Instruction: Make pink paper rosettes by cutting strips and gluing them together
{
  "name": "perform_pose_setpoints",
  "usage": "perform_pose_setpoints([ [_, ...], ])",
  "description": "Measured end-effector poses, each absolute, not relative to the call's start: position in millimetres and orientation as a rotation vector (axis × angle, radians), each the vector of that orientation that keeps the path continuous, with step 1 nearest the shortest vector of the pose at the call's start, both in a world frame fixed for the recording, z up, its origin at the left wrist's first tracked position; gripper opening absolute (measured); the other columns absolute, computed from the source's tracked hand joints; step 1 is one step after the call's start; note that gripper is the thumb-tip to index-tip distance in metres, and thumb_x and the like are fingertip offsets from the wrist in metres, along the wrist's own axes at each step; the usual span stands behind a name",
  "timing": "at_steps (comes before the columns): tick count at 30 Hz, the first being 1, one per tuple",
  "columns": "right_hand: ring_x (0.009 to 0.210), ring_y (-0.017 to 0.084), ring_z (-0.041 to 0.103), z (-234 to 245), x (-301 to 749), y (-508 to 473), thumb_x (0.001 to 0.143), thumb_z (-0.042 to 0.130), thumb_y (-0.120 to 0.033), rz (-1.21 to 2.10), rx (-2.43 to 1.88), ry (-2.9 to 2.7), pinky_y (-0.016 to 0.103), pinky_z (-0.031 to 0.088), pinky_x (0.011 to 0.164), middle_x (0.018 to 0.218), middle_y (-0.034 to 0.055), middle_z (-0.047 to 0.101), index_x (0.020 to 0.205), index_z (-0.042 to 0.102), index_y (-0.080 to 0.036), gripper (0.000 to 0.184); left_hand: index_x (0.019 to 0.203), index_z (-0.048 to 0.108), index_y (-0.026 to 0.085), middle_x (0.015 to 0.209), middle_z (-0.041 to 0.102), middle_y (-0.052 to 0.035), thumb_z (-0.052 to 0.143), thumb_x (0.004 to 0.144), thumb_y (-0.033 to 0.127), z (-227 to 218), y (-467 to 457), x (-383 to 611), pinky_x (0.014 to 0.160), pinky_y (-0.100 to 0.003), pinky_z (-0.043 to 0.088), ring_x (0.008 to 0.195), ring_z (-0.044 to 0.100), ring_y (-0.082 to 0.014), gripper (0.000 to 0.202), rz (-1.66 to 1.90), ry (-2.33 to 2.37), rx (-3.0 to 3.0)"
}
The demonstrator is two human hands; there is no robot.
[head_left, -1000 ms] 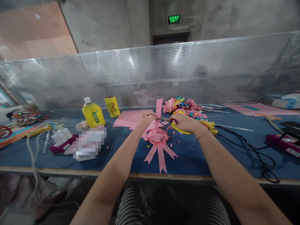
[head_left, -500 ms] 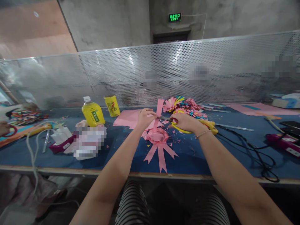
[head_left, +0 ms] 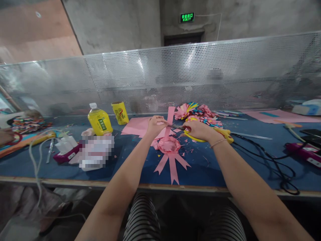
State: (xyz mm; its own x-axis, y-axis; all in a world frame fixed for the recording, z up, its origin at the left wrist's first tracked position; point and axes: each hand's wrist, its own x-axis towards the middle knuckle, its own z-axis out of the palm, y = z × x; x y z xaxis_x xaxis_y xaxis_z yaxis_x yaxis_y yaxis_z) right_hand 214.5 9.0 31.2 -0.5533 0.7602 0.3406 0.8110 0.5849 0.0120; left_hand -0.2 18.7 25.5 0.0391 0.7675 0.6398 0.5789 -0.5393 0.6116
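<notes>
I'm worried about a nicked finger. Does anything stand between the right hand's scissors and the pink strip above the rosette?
Nothing visible does: the scissors in the right hand cross the pink strip in this view. The left hand is right by the blade tips; whether they touch cannot be told.

Left arm [head_left: 122,177] and right arm [head_left: 248,180] stretch forward — left grip [head_left: 156,126] pinching, right grip [head_left: 199,130] curled.
</notes>
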Motion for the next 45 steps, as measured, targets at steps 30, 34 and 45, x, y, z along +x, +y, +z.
perform_pose_setpoints([
  [30, 0.079, 0.017, 0.055, 31.7, 214.4, 9.2, 0.076, 0.046, -0.041, -0.257, -1.356, -2.509, 0.024, 0.036, 0.064, 0.085, 0.0052, 0.063, 0.092, 0.060, -0.022, 0.028, 0.065, 0.067, 0.026, 0.097, 0.060, -0.0005, 0.065, 0.063, 0.023, 23.5, 22.7, -1.2, 0.095, -0.037, 0.026, 0.104, 0.048, -0.0191, 0.004, 1.504, 1.497, 2.203],
  [34, 0.079, 0.017, 0.056, 31.6, 213.2, 8.2, 0.075, 0.049, -0.039, -0.240, -1.372, -2.498, 0.023, 0.036, 0.065, 0.084, 0.0057, 0.063, 0.091, 0.059, -0.020, 0.026, 0.066, 0.067, 0.025, 0.096, 0.060, -0.0008, 0.065, 0.063, 0.022, 23.5, 21.7, -0.5, 0.095, -0.037, 0.026, 0.104, 0.048, -0.0191, 0.004, 1.503, 1.470, 2.224],
  [45, 0.084, 0.019, 0.056, 32.3, 212.5, 4.3, 0.075, 0.049, -0.040, -0.193, -1.314, -2.503, 0.025, 0.037, 0.067, 0.091, 0.0059, 0.063, 0.091, 0.055, -0.021, 0.025, 0.067, 0.067, 0.026, 0.098, 0.060, -0.0001, 0.065, 0.063, 0.024, 22.3, 21.9, -1.6, 0.095, -0.036, 0.030, 0.103, 0.050, -0.0177, 0.005, 1.513, 1.389, 2.227],
])
